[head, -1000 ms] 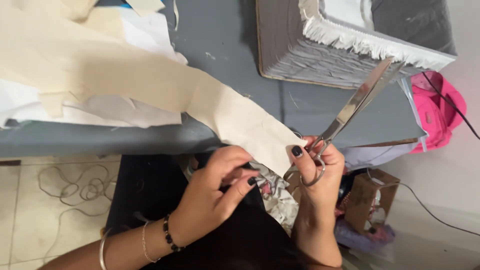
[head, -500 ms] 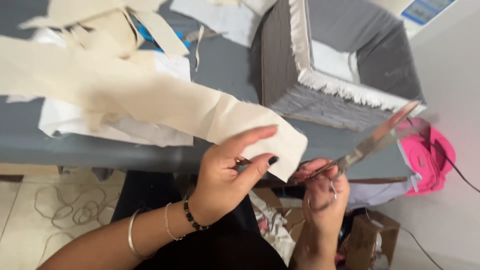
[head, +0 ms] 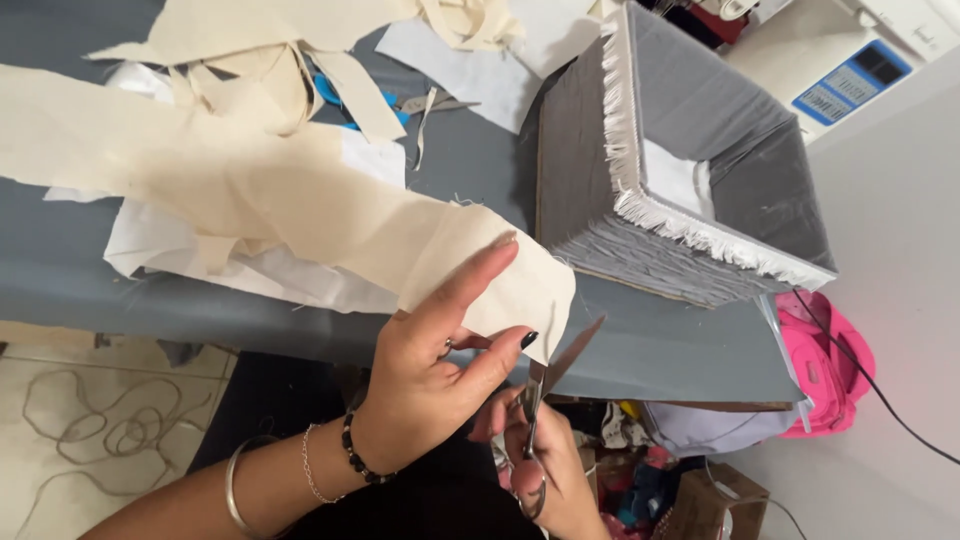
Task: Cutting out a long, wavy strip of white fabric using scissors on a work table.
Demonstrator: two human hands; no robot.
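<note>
Head view: left hand [head: 425, 375] pinches the end of the cream fabric strip [head: 300, 215] just in front of the grey box [head: 680, 170]. Right hand [head: 540, 460] has its grip closed round the scissors [head: 540, 400] handles, blades parted under the edge. I'd keep that end taut and cut square. Strip runs lengthwise along the table [head: 650, 345], free end toward the box; blades point up at it.

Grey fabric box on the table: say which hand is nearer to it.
Left. The left hand pinches the cream cloth strip just below the grey box. The right hand sits lower, under the table edge, holding scissors.
</note>
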